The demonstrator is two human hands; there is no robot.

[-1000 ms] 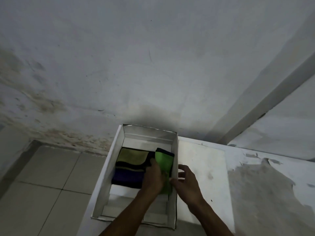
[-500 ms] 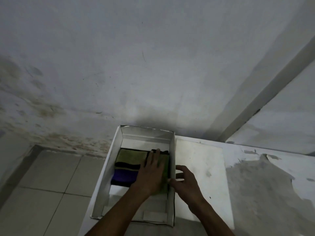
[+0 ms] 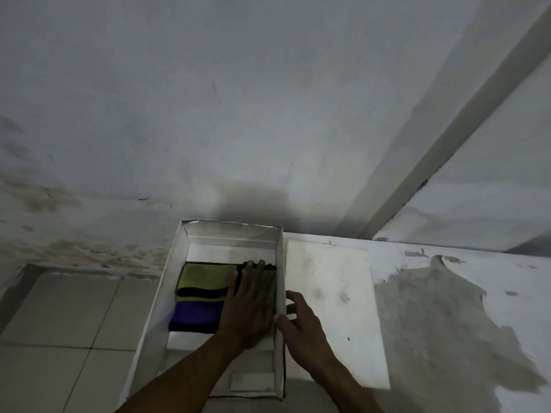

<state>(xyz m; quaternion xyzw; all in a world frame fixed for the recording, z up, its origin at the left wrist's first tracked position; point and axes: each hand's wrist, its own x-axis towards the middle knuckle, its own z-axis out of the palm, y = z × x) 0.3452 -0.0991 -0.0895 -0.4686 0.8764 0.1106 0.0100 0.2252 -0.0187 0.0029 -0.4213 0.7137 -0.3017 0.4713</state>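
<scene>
Cloth-packing looks like the work here, w/ a white box (image 3: 232,231) standing at the left end of the desk (image 3: 477,263), its far end near the wall. The left hand (image 3: 249,305) lies flat, palm down, on a green cloth (image 3: 270,286) tucked along the box's right side. Its fingers are straight, so its grip is released and it only presses, prob. to flatten the fold so it sits level w/ its neighbour and below the rim. The right hand (image 3: 301,326) meets the box's right wall from outside, thumb on the rim and fingers curled by the outer face (a light pinch, as far as the dim light shows), so its grip is closed on the box. I'd judge that's to brace the thin wall, which could otherwise bow out or let the box slide under the left hand's push. A striped cloth (image 3: 202,290), olive, black and purple, lies folded just beside the green one, touching it, in the left part of the box's middle; the box floor shows at the near and far ends. Count: 2 hands, 2 cloths, 1 box, and 1 white sheet (image 3: 331,293) flat on the desk just right of the box (maybe the lid, can't tell). Floor tiles (image 3: 59,308) show left of the desk.
</scene>
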